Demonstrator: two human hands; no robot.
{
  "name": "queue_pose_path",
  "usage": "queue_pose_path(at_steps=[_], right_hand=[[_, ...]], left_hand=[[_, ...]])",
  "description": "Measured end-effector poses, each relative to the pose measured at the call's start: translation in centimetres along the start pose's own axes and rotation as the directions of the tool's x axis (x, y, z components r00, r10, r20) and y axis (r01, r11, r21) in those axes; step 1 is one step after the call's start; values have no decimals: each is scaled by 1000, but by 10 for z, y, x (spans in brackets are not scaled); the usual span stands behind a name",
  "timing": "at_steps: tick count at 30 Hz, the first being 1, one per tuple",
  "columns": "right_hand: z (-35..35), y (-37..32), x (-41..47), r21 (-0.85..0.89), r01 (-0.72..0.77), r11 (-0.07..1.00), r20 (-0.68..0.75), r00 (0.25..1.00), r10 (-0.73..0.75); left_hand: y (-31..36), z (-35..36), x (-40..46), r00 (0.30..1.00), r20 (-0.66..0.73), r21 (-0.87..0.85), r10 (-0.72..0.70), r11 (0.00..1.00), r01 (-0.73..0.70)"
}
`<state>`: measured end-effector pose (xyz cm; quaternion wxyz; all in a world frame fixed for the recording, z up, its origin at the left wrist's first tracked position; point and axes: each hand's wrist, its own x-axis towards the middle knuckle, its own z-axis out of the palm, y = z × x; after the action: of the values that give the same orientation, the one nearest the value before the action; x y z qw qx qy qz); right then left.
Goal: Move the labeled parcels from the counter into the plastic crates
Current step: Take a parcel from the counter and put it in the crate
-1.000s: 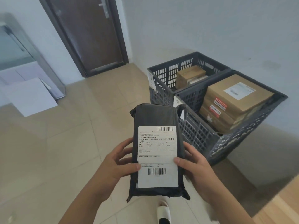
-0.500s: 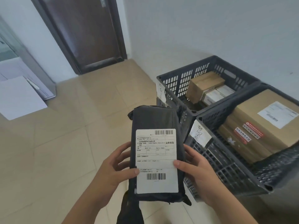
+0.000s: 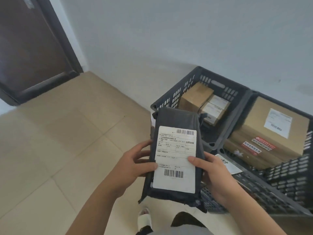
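- Above the tiled floor, a flat dark grey plastic mailer parcel (image 3: 176, 153) with a white label faces up.
- Left hand (image 3: 133, 165) grips its left edge, thumb on the label.
- Right hand (image 3: 215, 173) grips its right edge beside two dark slatted plastic crates (image 3: 218, 143) holding cardboard boxes (image 3: 194, 97).

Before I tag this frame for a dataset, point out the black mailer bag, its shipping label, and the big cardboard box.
black mailer bag (image 3: 176, 117): head view, bare upper part.
shipping label (image 3: 176, 158): head view, label's middle.
big cardboard box (image 3: 254, 138): head view, brown top face.
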<state>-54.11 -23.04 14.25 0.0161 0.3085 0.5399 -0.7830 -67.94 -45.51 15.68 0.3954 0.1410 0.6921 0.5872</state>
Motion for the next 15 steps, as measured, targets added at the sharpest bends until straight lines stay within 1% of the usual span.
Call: queue_pose_path(at_steps=[3,5,6,7,9,11,13,15], right_hand=[[-1,-4,7,103,-73,992,-138,987,87],[-6,-8,16,171,-105,980,-229,963,143],[-8,-11,22,203,-107,973,-275,948,161],[-12,-16,31,227,-92,969,-316,935,163],[-21,-31,55,238,-28,971,-390,913,122],[-30,-50,85,245,35,969,-433,898,77],[-40,-68,118,283,53,958,-424,902,76],[-50,-79,154,356,15,934,-389,911,133]], left_hand=[[15,-2,40,993,94,61,-71,996,65],[22,-2,63,985,157,62,-78,996,69],[26,-4,75,986,153,70,-66,996,56],[29,-7,88,991,126,83,-48,996,38],[34,-16,117,999,30,100,-14,995,11],[42,-29,153,998,-64,128,5,992,3],[56,-42,192,994,-112,214,9,977,15],[72,-51,234,994,-108,315,-4,948,38]])
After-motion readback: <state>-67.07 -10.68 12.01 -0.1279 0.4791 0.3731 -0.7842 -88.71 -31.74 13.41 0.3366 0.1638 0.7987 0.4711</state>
